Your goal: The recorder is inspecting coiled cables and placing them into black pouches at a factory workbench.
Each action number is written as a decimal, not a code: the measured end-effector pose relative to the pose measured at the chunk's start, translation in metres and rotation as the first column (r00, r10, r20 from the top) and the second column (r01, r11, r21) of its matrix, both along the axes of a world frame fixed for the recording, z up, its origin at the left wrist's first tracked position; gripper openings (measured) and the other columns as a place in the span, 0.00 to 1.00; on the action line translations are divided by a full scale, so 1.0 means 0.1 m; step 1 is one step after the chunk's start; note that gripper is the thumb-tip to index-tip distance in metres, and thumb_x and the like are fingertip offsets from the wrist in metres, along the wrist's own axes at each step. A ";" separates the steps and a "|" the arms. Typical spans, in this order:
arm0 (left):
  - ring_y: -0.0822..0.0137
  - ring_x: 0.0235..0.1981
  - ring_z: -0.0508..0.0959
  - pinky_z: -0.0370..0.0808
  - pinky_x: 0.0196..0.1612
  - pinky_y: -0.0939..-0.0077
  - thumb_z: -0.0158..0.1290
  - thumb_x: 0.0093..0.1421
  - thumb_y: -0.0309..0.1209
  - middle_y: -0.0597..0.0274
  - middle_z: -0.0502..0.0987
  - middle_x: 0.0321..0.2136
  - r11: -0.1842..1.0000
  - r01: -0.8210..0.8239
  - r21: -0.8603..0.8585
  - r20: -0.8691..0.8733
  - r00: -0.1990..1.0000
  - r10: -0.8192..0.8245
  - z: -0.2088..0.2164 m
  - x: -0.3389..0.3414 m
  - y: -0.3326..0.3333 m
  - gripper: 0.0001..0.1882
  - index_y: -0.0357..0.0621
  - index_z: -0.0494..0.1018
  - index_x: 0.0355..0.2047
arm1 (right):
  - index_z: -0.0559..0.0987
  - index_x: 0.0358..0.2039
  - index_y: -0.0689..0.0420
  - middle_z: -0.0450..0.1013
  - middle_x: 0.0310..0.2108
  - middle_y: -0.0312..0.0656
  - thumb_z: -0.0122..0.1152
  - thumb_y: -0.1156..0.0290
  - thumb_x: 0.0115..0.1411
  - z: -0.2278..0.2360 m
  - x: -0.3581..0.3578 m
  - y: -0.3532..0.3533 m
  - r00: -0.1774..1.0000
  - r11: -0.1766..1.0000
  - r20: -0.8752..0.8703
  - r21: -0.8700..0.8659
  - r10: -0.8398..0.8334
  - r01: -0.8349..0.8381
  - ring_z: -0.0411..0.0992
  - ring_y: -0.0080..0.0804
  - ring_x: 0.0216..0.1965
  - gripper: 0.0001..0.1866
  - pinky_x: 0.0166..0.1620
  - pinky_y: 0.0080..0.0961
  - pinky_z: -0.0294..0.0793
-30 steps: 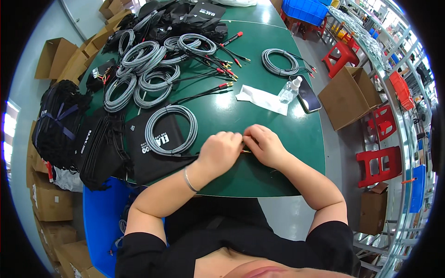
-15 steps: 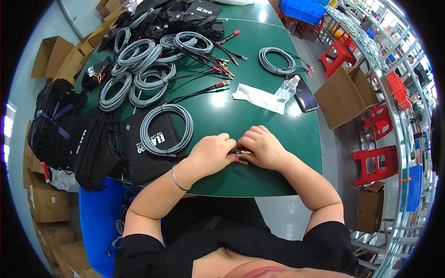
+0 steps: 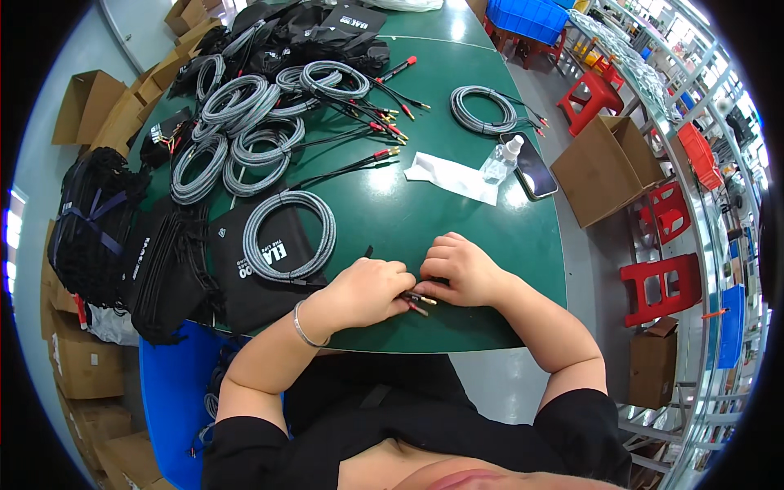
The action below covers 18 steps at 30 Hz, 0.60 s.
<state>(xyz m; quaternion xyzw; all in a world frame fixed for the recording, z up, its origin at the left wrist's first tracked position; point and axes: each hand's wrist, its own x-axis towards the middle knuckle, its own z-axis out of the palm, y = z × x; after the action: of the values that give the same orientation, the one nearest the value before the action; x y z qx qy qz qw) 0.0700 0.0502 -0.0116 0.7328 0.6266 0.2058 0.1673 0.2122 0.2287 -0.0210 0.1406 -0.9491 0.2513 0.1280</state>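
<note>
My left hand [image 3: 371, 290] is closed around the ends of a cable; gold-tipped plugs [image 3: 423, 300] stick out past its fingertips. My right hand [image 3: 460, 272] meets it with curled fingers, thumb tip against the left fingertips beside the plugs. Whatever the right fingers pinch is hidden. A short black cable end [image 3: 368, 251] shows above my left hand. The grey braided cable coil [image 3: 330, 237] lies to the left, on a flat black pouch [image 3: 233, 282] with white print; its black lead runs under my left wrist.
Several more cable coils [image 3: 237, 102] are heaped at the back left beside stacked black pouches [image 3: 167, 261]. One separate coil [image 3: 457, 110] lies at the back right. White tissue [image 3: 449, 177], a clear spray bottle [image 3: 501, 162] and a phone [image 3: 535, 167] sit on the green table [image 3: 482, 224]. Red stools [image 3: 661, 290] stand right.
Both hands have come slightly nearer the table's front edge. The plugs, earlier largely covered by my right hand, now show below it. A black cable end has appeared above my left hand.
</note>
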 end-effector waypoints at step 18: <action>0.58 0.19 0.71 0.66 0.23 0.70 0.54 0.58 0.26 0.59 0.74 0.19 0.980 -0.145 -0.134 0.636 0.747 0.197 0.18 -0.03 0.06 0.05 0.36 0.74 0.28 | 0.77 0.31 0.58 0.72 0.31 0.36 0.62 0.74 0.46 0.14 -0.05 -0.15 0.800 0.940 -0.600 0.278 0.010 0.197 0.71 0.33 0.34 0.10 0.41 0.34 0.73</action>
<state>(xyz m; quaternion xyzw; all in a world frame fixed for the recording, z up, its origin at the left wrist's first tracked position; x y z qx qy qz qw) 0.0670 0.0558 0.0062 0.5499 0.6023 0.4357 0.3808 0.2069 0.2142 -0.0072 0.1835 -0.8952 0.0274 0.4051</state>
